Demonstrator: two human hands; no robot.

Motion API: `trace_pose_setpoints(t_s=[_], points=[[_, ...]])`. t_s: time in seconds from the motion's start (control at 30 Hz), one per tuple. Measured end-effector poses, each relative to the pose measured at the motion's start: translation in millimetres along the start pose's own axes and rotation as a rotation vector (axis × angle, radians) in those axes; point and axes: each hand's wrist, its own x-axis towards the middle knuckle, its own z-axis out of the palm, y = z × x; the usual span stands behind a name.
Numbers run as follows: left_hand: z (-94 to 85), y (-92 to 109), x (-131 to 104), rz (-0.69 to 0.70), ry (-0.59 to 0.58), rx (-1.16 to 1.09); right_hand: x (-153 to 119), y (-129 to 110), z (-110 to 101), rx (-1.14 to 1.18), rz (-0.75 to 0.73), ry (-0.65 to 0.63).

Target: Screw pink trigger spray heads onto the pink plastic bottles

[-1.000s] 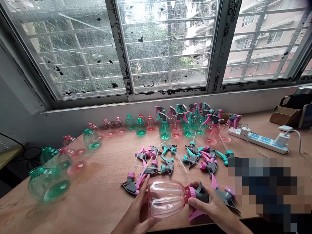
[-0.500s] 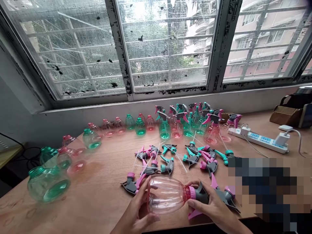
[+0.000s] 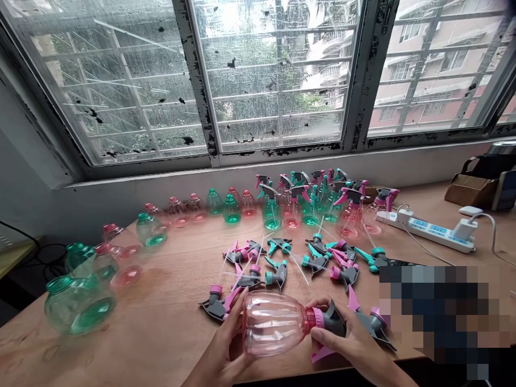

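A clear pink bottle [image 3: 274, 323] lies sideways above the table's front edge, its base toward the left. My left hand [image 3: 229, 344] is wrapped round the base end. At the neck, my right hand [image 3: 349, 338] grips the grey and pink spray head [image 3: 328, 319], whose pink collar sits against the bottle's mouth. A pink trigger shows below my right hand. Loose spray heads with pink or teal collars, such as a teal one [image 3: 277, 275], lie just beyond the bottle, some with thin white tubes.
Open green and pink bottles [image 3: 80, 306] line the table's left and back. Bottles with spray heads [image 3: 293, 210] stand by the window. A white power strip [image 3: 431, 231], brown bag [image 3: 471, 185] and blurred patch are at right.
The bottle and both hands have stayed nearly in place, with the left thumb slightly shifted at the bottle's base. The camera view has moved very slightly.
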Motion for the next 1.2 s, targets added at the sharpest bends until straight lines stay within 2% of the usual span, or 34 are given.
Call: trace_pose_setpoints(t_s=[0.23, 0.5, 0.7, 0.87, 0.97, 1.2], points=[[-7.0, -16, -1, -0.037, 0.003, 0.084, 0, -2, 0, -0.065, 0.002, 0.002], [-6.9, -9, -6, -0.086, -0.002, 0.093, 0, -2, 0, 0.005, 0.012, -0.047], [-10.3, -30, -2, 0.004, -0.015, 0.127, 0, -1, -1, -0.016, -0.023, -0.021], [-6.9, -11, -5, -0.073, -0.025, 0.063, -1, -1, 0, -0.008, -0.01, -0.021], [-6.2, -2, -7, -0.086, -0.032, 0.109, -1, 1, -1, -0.03, -0.007, -0.022], [-6.8, -11, -5, -0.066, -0.021, 0.194, 0, 4, -3, -0.013, 0.0, -0.032]])
